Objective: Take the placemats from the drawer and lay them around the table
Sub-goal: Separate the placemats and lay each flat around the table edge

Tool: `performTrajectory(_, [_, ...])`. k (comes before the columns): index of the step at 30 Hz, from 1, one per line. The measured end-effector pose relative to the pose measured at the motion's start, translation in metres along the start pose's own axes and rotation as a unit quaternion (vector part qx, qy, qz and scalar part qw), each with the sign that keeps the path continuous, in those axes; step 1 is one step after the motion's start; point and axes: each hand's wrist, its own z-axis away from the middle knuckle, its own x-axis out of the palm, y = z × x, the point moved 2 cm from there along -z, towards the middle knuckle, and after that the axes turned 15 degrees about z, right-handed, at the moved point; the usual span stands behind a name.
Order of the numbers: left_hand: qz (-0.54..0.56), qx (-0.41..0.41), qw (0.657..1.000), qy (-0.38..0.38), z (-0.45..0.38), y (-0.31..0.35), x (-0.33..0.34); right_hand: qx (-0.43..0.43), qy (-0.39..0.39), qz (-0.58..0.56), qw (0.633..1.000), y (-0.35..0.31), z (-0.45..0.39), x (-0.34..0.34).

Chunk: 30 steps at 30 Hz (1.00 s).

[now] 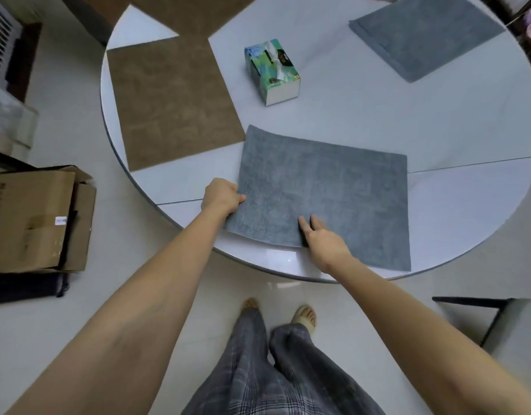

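Placemats are already spread round the white round table (363, 121): two brown ones at the far left, (171, 103) and (195, 10), a grey one at the far right (423, 34), and the near grey placemat (324, 187) now under both hands. This last mat lies at the table's near edge, right in front of the person, with its long axis running left to right across the body and tilted a little, the right end nearer.

Its left edge and near-left corner look lifted slightly off the tabletop, while the right half lies flat. The left hand (222, 194) holds that left edge, thumb on top and fingers curled underneath. The right hand (325, 241) sits on the near edge about midway along, with its fingers (316, 224) stretched out flat on the fabric, pressing rather than gripping.

So the mat stretches away from both hands to the right and forward. The left hand is at the raised part and is the one placed to lower or shift it; the right hand pins the middle. I judge the coming move to be settling the left edge down and squaring the mat to the rim.

A tissue box (271, 73) stands near the table's middle, well apart from the mat.
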Motion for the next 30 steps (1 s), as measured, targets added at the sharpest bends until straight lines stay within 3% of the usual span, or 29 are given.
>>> performTrajectory(15, [-0.025, -0.016, 0.999, 0.011, 0.012, -0.05, -0.01, -0.021, 0.022, 0.018, 0.999, -0.002, 0.001, 0.01])
performTrajectory(30, [-0.061, 0.004, 0.998, 0.011, 0.019, -0.057, -0.001, -0.007, 0.016, 0.013, 1.0, 0.0, 0.002, 0.012])
